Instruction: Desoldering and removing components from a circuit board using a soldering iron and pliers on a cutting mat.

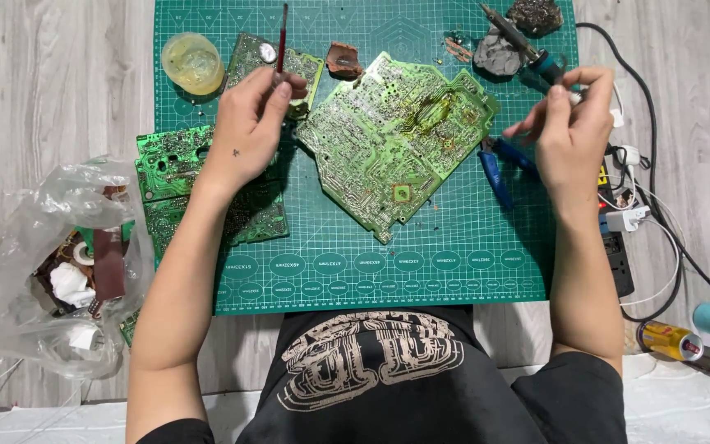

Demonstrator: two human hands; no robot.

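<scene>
A large green circuit board [396, 140] lies solder side up in the middle of a green cutting mat [421, 271]. My left hand [250, 123] grips a thin dark red rod-like tool [283, 37] upright, left of the board. My right hand [570, 123] holds a soldering iron [519, 45] by its blue handle, tip pointing up-left toward a grey lump at the mat's far right. Blue-handled pliers [499, 168] lie on the mat just left of my right hand.
More green boards [178, 168] lie under and left of my left arm. A round yellowish tub [193, 62] stands at the mat's top left. A clear plastic bag of scrap parts [67, 271] sits left. A power strip with cables [618, 238] lies right; a yellow can [671, 339] lower right.
</scene>
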